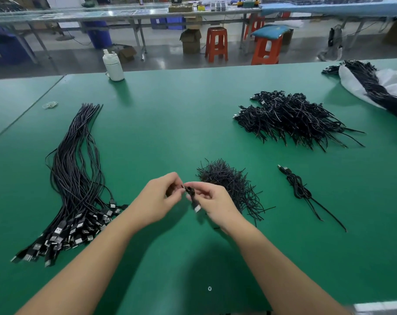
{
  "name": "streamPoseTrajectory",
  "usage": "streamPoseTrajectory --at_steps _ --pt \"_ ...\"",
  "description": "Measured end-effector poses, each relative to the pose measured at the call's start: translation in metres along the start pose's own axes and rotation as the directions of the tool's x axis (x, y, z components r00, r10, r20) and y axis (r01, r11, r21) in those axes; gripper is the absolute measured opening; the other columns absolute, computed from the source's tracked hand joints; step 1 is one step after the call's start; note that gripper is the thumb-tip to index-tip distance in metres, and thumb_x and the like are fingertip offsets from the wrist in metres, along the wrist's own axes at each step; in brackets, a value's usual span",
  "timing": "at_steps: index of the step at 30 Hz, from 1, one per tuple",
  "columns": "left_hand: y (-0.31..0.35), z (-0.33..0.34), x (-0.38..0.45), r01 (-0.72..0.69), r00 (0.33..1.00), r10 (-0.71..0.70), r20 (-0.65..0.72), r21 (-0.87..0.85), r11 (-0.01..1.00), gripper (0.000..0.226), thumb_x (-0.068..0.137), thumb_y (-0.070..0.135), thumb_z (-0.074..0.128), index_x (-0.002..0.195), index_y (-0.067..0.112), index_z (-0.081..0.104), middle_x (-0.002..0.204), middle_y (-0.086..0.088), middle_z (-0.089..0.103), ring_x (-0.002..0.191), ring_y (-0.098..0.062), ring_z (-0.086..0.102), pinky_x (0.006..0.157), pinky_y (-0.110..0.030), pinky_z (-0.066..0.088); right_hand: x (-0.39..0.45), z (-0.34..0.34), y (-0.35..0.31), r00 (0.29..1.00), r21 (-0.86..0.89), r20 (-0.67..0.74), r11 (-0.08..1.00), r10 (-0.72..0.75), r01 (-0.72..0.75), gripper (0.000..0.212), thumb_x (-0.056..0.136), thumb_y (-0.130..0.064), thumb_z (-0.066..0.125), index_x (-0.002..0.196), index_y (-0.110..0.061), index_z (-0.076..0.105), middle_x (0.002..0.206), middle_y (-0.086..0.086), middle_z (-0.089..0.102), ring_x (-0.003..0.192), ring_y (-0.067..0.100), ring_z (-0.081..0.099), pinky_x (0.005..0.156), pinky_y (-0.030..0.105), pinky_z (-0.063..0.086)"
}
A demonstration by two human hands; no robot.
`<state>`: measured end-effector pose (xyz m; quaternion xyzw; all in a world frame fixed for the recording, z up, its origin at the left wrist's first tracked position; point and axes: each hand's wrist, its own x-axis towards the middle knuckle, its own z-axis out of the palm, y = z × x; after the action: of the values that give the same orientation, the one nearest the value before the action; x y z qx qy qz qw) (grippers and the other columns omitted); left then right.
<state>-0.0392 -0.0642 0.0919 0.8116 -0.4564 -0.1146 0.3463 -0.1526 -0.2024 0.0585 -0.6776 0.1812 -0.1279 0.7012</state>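
Both hands meet over the near middle of the bench (193, 137). The left hand (157, 198) and the right hand (212, 201) each pinch the coiled cable (191, 193) between fingertips, lifted just off the green top, its metal plug hanging below. It looks like a tie is being twisted round the coil, though the wrap itself is too small to make out.

I'd put the job somewhere in the middle. A big pile of tied cables (290, 117) lies far right, and a single tied cable (299, 189) lies apart on the near right, not yet with the pile. To the left a thick sheaf of straight cables (77, 178) waits, plugs fanned toward the near edge, so plenty is left.

The heap of twist ties (229, 180) sits just beyond the right hand, close enough to catch a stray finger. Further off are a white bottle (113, 64), some rubber bands (50, 105), and a plastic bag (351, 85) with more cables on it at the far right corner. Nothing blocks the way to the pile.
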Motion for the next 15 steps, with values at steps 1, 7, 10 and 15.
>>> streamPoseTrajectory --at_steps 1,7,10,15 --pt "0.0 0.001 0.0 -0.008 1.0 0.008 -0.003 0.011 1.0 0.015 0.093 0.015 0.062 0.083 0.022 0.054 0.071 0.001 0.062 0.068 -0.02 0.057 0.069 -0.035 0.048 0.001 0.0 0.001 0.999 -0.086 -0.038 0.996 -0.009 0.006 0.017 0.09 -0.006 0.069 0.105 -0.014 0.074 0.095 0.0 0.059 0.084 0.014 0.055 0.076 0.02 0.046" --pt "0.002 0.008 0.004 -0.219 0.975 0.224 0.012 0.256 0.941 0.009 0.095 0.01 0.056 0.088 0.015 0.052 0.083 0.001 0.052 0.071 -0.021 0.047 0.068 -0.033 0.04 0.003 -0.004 0.003 1.0 -0.208 -0.016 0.978 0.016 -0.019 0.021 0.097 -0.02 0.062 0.08 -0.016 0.073 0.056 -0.003 0.048 0.052 0.014 0.039 0.053 0.026 0.034" --pt "-0.001 0.014 0.002 -0.382 0.913 0.399 0.081 0.513 0.769 0.02 0.085 -0.001 0.063 0.088 0.015 0.052 0.082 -0.001 0.05 0.067 -0.022 0.044 0.069 -0.034 0.039 0.003 -0.006 0.002 0.999 -0.287 -0.008 0.956 0.053 -0.053 0.032 0.101 -0.026 0.053 0.089 -0.002 0.069 0.065 0.009 0.05 0.052 0.019 0.042 0.056 0.03 0.033" --pt "-0.009 0.025 0.004 -0.48 0.835 0.544 0.084 0.594 0.645 0.03 0.076 -0.004 0.061 0.094 0.017 0.049 0.086 -0.003 0.052 0.074 -0.023 0.049 0.073 -0.035 0.041 0.002 -0.014 -0.004 0.989 -0.238 -0.015 0.96 0.15 -0.15 0.04 0.1 -0.028 0.053 0.065 -0.018 0.068 0.065 -0.005 0.068 0.052 0.019 0.048 0.058 0.029 0.04"
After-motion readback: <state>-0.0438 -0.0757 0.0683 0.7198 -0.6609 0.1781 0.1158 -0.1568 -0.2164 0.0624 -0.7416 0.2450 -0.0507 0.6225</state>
